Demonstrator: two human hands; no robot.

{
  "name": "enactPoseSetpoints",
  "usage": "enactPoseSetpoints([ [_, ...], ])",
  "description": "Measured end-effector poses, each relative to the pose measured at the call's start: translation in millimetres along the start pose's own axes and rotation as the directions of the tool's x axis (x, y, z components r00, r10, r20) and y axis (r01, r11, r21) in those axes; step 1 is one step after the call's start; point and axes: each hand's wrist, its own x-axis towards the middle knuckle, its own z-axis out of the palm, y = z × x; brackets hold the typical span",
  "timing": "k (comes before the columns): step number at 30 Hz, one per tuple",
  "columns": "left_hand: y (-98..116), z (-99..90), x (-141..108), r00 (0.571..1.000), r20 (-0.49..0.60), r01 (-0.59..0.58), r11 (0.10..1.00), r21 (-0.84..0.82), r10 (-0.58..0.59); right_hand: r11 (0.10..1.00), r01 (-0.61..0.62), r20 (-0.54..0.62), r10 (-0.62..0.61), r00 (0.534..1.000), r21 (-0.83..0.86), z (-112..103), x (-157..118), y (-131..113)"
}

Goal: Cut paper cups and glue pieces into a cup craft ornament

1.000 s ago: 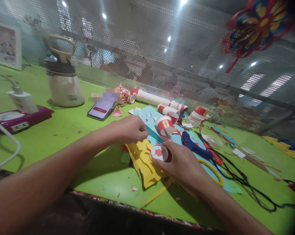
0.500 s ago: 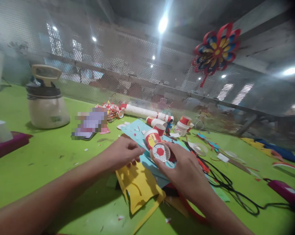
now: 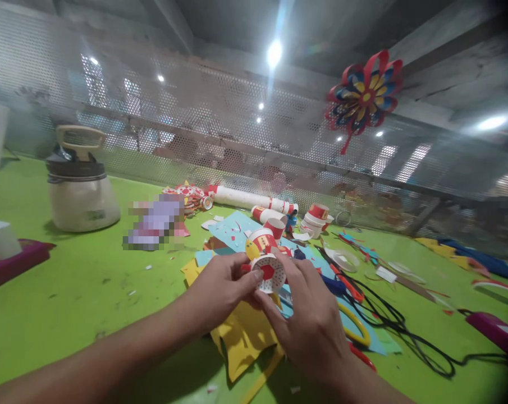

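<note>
A small round white paper piece (image 3: 274, 279) with dark dots and a red centre is held between both hands. My right hand (image 3: 310, 306) grips its right side and underside. My left hand (image 3: 222, 286) is closed at its left edge, the thumb lying on its face. Right behind it are a yellow round piece (image 3: 251, 249) and a red and white paper cup (image 3: 262, 238). Yellow paper (image 3: 247, 342) lies below the hands, and light blue paper (image 3: 228, 231) spreads behind them on the green table (image 3: 152, 297).
Scissors with yellow handles (image 3: 357, 325) and a black cable (image 3: 392, 320) lie right of my right hand. Farther back are stacked cups (image 3: 315, 220), a long white tube (image 3: 249, 199), a phone (image 3: 156, 221) and a large jug (image 3: 83, 193). A flower ornament (image 3: 365, 96) hangs above.
My left hand has moved right and now touches the round piece. My right hand has shifted slightly, and the piece is a little lower and farther left. The yellow-handled scissors have come into view.
</note>
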Motion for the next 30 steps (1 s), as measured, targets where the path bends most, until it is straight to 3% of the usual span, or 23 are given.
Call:
enactPoseSetpoints([
  [7,3.0,-1.9,0.0,0.99,-0.022,-0.138,0.988,0.069,0.14,0.995,0.027,-0.061,-0.021,0.998,0.099,2.2,-1.2,3.0],
  [16,1.5,-0.2,-0.6,0.992,-0.037,-0.117,0.989,0.086,0.121,0.988,0.036,-0.095,-0.021,0.995,0.151,3.1,-4.2,3.3],
  [30,5.4,-5.1,-4.4,0.98,-0.037,-0.166,0.908,0.384,0.195,0.953,-0.014,-0.198,0.077,0.977,0.303,-1.4,-1.6,8.0],
])
